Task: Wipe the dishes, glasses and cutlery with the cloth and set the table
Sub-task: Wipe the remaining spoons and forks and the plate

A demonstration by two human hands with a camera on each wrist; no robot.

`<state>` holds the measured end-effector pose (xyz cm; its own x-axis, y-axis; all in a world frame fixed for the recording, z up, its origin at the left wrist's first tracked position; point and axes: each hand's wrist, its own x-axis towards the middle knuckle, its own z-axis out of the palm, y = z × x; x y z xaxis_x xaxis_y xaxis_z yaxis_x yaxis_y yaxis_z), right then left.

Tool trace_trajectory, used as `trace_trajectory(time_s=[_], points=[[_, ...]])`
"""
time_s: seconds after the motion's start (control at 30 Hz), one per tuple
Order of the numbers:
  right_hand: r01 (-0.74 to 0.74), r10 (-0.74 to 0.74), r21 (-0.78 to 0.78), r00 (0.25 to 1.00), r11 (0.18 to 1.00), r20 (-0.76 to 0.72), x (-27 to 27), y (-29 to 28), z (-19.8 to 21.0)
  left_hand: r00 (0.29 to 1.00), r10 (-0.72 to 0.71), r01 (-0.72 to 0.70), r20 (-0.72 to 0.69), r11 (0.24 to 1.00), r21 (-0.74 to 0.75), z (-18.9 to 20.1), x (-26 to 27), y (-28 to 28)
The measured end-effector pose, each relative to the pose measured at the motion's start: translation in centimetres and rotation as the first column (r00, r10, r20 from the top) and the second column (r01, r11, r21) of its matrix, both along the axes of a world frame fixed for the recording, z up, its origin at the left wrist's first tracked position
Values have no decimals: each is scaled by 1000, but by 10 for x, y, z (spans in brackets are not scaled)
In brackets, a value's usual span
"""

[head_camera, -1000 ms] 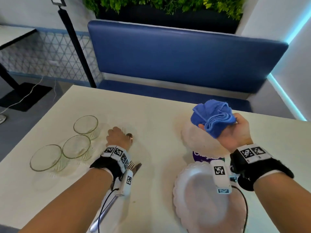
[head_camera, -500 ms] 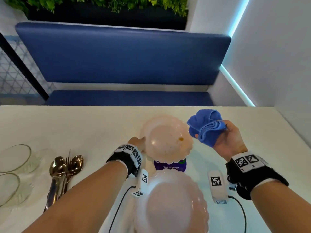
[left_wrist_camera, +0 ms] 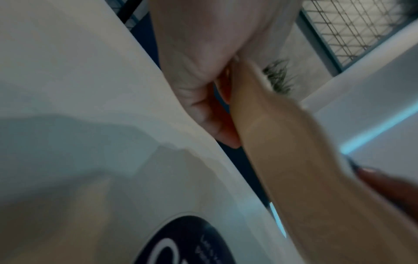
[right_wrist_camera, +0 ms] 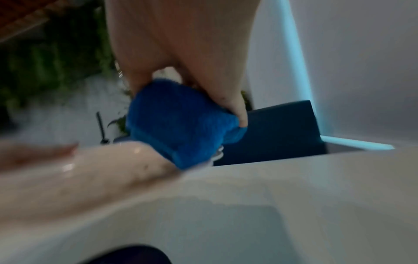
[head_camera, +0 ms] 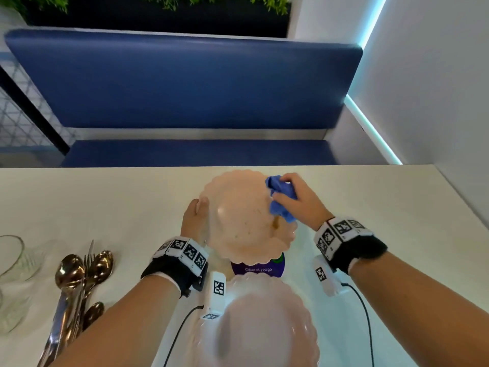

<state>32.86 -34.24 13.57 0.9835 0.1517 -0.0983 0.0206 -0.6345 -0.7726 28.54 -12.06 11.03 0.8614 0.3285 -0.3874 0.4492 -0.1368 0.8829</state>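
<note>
A pale pink scalloped plate (head_camera: pixel 239 221) is held tilted above the white table (head_camera: pixel 105 202), with brown specks and a smear on its face. My left hand (head_camera: pixel 197 215) grips its left rim; in the left wrist view the fingers (left_wrist_camera: pixel 203 100) curl behind the plate (left_wrist_camera: pixel 294 160). My right hand (head_camera: pixel 296 200) holds a bunched blue cloth (head_camera: pixel 280 200) pressed on the plate's right side. In the right wrist view the cloth (right_wrist_camera: pixel 181 125) sits on the plate (right_wrist_camera: pixel 90 171).
A second pink plate (head_camera: pixel 259 327) lies near the front edge, behind it a purple round sticker (head_camera: pixel 258 267). Gold spoons and a fork (head_camera: pixel 76 282) lie at the left, next to clear glass bowls (head_camera: pixel 13 258). A blue bench (head_camera: pixel 185 83) runs behind the table.
One second ago my left hand rested by the cutlery. It then took the plate's left rim. My right hand has brought the cloth down from beside the plate onto its right side.
</note>
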Motion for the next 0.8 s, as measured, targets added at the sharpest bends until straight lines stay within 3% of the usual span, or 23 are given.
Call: trace_trajectory(time_s=[0.07,0.13,0.27,0.43,0.53,0.6,0.8], points=[[-283,287,-370,957,885,-47,-1,8,-13,997,82,-80,13,994,-74,6,-4,3],[-390,399,-465,913,795,-83,-8,11,-21,988,156,-153,12,982,-114,10,-9,8],[-442,507,-357,854,823,113,-37,12,-26,967,255,-251,1,954,-166,15,-18,13],[-518,530,-121,841,847,110,-85,30,-21,951,305,-289,55,936,-199,19,-25,12],[-606,600,64,795,793,93,-107,57,-9,950,292,-268,107,943,-195,25,-30,13],[-632,626,52,774,773,93,-108,77,-4,960,241,-210,141,957,-200,31,-35,11],[-491,534,-284,840,824,97,-75,90,16,965,135,-91,224,976,-199,50,-46,17]])
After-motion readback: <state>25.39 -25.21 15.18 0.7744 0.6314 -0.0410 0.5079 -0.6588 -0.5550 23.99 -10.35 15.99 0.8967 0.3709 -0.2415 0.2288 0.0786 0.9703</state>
